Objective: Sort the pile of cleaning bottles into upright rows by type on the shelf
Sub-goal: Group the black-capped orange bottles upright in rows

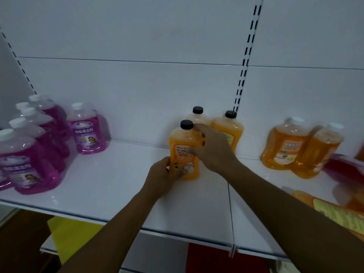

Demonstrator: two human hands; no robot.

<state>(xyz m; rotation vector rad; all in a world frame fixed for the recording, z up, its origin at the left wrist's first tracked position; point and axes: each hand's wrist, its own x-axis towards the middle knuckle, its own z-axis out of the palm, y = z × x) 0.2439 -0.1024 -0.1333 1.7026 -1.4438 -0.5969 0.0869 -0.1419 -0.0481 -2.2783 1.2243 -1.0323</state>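
Note:
An orange bottle with a black cap (182, 146) stands upright on the white shelf (110, 186). My left hand (163, 178) grips its lower left side, and my right hand (212, 148) wraps around its right side. Behind it stand two more black-capped orange bottles (198, 115) (229, 125). Several purple bottles with white caps (25, 148) stand in rows at the left, one more (87, 129) beside them. Two amber bottles with white caps (285, 144) (323, 152) stand upright at the right.
A red bottle (346, 168) lies on its side at the far right. Below it lie orange bottles, one with a yellow label (334, 211). Slotted uprights (244, 71) run up the white back panel. A yellow object (72, 235) sits below the shelf.

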